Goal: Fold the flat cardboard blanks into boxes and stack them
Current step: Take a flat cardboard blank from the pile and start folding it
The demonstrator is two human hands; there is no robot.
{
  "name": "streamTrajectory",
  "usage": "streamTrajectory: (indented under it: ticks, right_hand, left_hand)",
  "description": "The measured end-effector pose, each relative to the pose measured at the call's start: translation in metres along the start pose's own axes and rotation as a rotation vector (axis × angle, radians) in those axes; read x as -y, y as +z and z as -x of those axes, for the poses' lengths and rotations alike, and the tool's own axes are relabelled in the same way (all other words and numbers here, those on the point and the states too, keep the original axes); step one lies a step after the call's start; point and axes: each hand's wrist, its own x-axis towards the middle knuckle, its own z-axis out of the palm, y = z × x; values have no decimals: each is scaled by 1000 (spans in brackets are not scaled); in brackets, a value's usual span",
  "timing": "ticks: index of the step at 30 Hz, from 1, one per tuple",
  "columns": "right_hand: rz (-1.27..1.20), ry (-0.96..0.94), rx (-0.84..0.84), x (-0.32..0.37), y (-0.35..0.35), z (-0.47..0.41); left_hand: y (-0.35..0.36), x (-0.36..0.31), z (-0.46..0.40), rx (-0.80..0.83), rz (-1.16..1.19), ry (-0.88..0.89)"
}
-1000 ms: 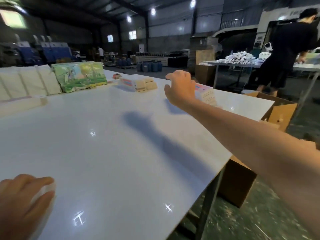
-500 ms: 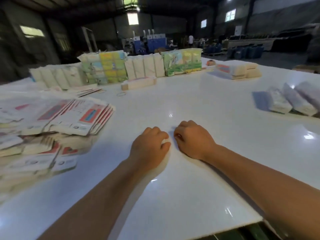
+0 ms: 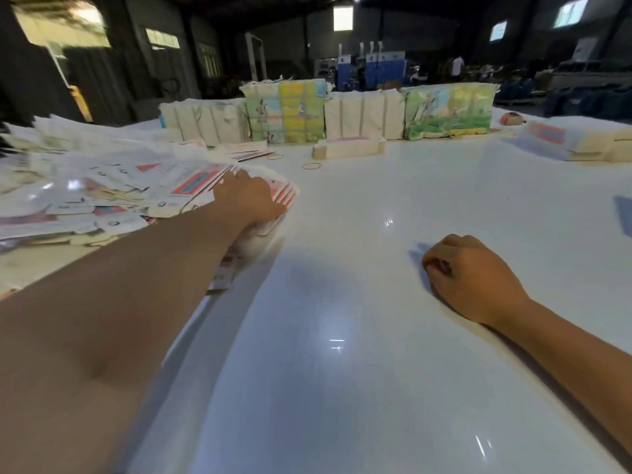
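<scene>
My left hand [image 3: 251, 200] lies on the fanned flat blanks [image 3: 191, 186], grip unclear; right hand [image 3: 470, 278] fisted, empty on the table [image 3: 342, 371]; advise peeling one blank only.

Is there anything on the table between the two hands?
No, only bare white table lies between left hand and right hand, in the head view.

Dim hall; daylight from high windows [image 3: 342, 18]. Glare spots on white table [image 3: 342, 371]. Arm shadows soft. Motion blur throughout; edges bowed by wide-angle distortion.
</scene>
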Motion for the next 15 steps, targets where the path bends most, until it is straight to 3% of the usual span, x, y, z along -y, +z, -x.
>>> streamTrajectory:
  ticks: [3,9,15]
  right_hand:
    - [0,5,2,0,1,0]
    - [-8,26,11,0,0,0]
    - [15,48,37,1,-2,0]
  left_hand:
    - [10,5,-4,3,-53,-1]
    - [-1,4,-8,-56,125,46]
    - [-45,-9,2,-178,29,102]
